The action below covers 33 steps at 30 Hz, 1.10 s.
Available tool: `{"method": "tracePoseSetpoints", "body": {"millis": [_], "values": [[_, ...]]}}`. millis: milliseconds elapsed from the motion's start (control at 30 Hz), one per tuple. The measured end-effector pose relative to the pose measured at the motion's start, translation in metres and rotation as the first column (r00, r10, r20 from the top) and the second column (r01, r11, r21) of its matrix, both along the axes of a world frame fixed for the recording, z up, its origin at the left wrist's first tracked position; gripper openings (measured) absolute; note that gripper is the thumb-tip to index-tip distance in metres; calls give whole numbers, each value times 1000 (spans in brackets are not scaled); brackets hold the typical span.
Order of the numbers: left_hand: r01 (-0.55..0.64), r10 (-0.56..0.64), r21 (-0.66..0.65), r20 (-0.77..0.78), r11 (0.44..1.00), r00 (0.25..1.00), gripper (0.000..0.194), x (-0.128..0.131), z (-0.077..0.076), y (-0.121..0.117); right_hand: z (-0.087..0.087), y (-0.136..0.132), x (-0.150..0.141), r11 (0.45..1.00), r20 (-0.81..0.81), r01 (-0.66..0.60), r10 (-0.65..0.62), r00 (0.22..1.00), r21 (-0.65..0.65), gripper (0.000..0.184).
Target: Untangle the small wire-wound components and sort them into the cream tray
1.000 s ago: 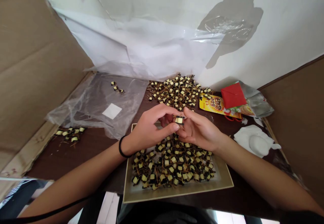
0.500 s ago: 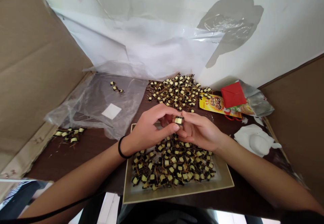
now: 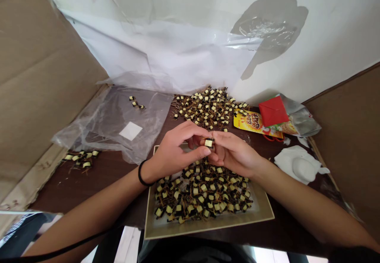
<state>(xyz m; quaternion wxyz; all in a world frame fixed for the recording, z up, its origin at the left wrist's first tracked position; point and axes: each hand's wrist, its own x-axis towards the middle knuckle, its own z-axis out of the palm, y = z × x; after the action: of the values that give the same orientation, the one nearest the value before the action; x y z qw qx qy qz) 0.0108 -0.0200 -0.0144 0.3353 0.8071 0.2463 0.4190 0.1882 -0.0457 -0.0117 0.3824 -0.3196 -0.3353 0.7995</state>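
Over the far part of a shallow box, a small wire-wound transformer (image 3: 208,143) with yellow tape, black ends and thin copper-coloured leads is held up between both hands. My left hand (image 3: 175,146), with a black band at its wrist, is closed on it, the thumb below it and the index finger above. My right hand (image 3: 239,152) is closed against its right side with the fingertips; its inner fingers are partly hidden. Beneath the hands, the box (image 3: 213,228) holds many transformers of the same kind (image 3: 203,197) in a jumbled layer.
Behind the hands lies a heap of similar transformers (image 3: 208,104). A clear plastic bag (image 3: 148,128) with a few more on it spreads left, near a small group (image 3: 81,158). To the right are a yellow snack packet (image 3: 247,121), a red packet (image 3: 273,111) and crumpled white tissue (image 3: 297,164). Cardboard walls flank the table.
The transformer has turned slightly between the fingers and sits a little lower, its yellow side facing up more squarely. The fingers of my right hand have shifted slightly. All else looks the same.
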Motion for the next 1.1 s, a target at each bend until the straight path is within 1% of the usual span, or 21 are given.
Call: {"method": "tracePoseSetpoints", "body": {"millis": [200,400,567,667,767,867,933,1100], "values": [[10,-10,2,18,1000,1000,22,-1,-1,1,-2,-2,-1,985,78,88,-100,992,148,39],[-18,17,38,21,999,1000,21,0,-2,0,-4,-3,-1,973,120,98,-125,985,210,39],[-29,29,14,37,999,999,24,0,-1,-1,-5,-3,0,956,127,89,-129,984,280,37],[-25,25,10,40,1000,999,24,0,-1,0,-4,-2,0,951,123,89,-130,984,295,37],[-28,27,20,45,999,999,24,0,-2,0,-3,-2,-1,962,113,88,-120,986,258,38],[-31,31,7,35,999,999,25,0,-2,0,-4,-1,-1,985,72,86,-98,993,150,38],[-42,42,-11,18,999,999,25,1,-3,0,-5,0,-2,991,59,86,-92,994,101,38],[-61,61,-27,-13,998,998,24,2,-2,0,-6,0,-3,995,77,75,-81,994,68,40]]}}
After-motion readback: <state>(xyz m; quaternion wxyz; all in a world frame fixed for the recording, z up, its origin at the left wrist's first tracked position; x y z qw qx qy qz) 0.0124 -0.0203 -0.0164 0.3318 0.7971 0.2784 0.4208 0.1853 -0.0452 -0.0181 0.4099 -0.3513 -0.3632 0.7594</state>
